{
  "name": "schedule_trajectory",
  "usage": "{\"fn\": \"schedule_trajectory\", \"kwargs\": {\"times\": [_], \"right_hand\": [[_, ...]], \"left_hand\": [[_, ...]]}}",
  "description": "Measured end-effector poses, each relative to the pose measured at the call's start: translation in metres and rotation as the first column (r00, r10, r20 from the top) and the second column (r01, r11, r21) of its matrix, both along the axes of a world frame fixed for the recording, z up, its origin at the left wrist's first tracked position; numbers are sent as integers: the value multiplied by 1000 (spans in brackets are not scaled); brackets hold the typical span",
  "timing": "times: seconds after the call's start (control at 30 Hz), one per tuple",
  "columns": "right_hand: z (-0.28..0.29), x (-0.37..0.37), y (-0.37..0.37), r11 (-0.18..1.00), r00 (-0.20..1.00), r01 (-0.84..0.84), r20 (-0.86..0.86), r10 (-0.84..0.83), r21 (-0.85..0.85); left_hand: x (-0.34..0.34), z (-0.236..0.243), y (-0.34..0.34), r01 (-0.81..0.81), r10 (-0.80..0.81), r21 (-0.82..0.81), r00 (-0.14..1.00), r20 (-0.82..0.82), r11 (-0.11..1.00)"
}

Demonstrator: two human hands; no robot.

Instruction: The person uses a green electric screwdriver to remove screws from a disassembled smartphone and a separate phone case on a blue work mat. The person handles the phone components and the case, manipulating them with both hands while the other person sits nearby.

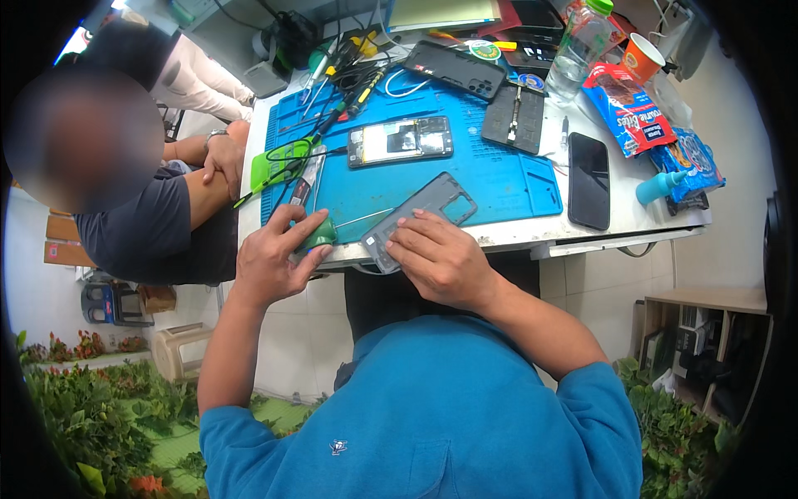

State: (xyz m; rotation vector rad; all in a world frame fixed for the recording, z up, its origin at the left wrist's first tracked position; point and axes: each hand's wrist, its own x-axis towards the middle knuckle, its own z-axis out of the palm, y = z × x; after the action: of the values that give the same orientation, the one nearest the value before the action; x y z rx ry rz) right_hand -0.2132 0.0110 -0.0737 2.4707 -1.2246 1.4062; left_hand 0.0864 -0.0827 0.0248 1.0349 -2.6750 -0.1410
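My left hand (274, 254) grips a short green round-bodied tool (324, 233) with a thin metal shaft sticking out to the right. My right hand (436, 258) holds a grey phone back panel (440, 200) at a tilt near the desk's front edge, fingers over its lower part. Just above, an opened phone (399, 141) with a pale, shiny inside lies on the blue work mat (511, 191), a black cable at its left end. A flat grey tool (309, 179) and bright green pieces (274, 158) lie left of it.
A black phone (588, 179), cookie packets (623, 108), teal bottle (657, 187), water bottle (573, 54) and paper cup (642, 58) crowd the right. Tools, cables (349, 75) and dark devices (453, 66) fill the back. Another person (145, 233) sits close at left, arms crossed.
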Motion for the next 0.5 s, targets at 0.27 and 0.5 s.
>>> {"fn": "schedule_trajectory", "kwargs": {"times": [0.27, 0.5], "right_hand": [[9, -1, -2, 1000, 998, -11, -58, 11, 14], [14, -2, -3, 1000, 995, -12, -98, 14, 21]], "left_hand": [[-6, -7, 1, 17, -18, -46, 1000, -22, 999], [-11, -11, -2, 16, -17, -62, 999, -30, 998]]}}
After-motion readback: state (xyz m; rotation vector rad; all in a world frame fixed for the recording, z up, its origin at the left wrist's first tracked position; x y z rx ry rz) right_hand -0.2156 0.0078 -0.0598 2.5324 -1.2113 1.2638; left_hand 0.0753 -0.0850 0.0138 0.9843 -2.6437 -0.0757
